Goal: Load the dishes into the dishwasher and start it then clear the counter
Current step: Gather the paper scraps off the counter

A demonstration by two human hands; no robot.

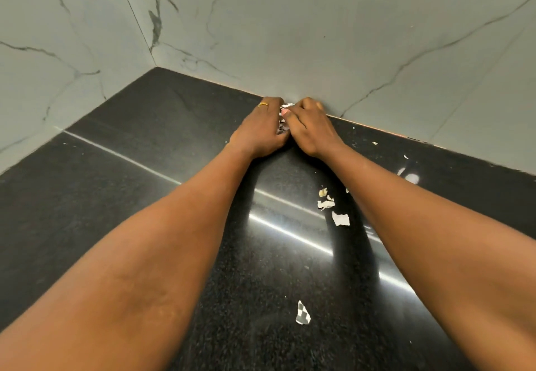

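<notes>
Two bare hands meet at the back edge of the polished black speckled stone counter (pixel 121 202), pressed together around a small wad of crumpled white paper scraps with dark print (pixel 283 123) that sits on the stone right where it joins the wall. The left hand (pixel 261 130), with a thin gold ring (pixel 263 104) on one finger, curls its fingers down and inward over the wad; the right hand (pixel 310 128) curls likewise from the other side, its thumb lying across the top of the paper, so both are clenched on the scraps and only slivers of white show between them. Both forearms stretch long and flat over the glossy surface, which carries bright streaks of reflected light. Between and under the arms lie loose torn bits: a cluster of small cream and white flakes (pixel 326 199), a larger white torn piece (pixel 340 219) just nearer the camera, and a black-and-white chequered paper fragment (pixel 302 313) well apart from them toward the front. Tiny crumbs dot the stone to the right. Pale grey marble-look wall tiles with dark veins (pixel 348 37) form the corner behind.
</notes>
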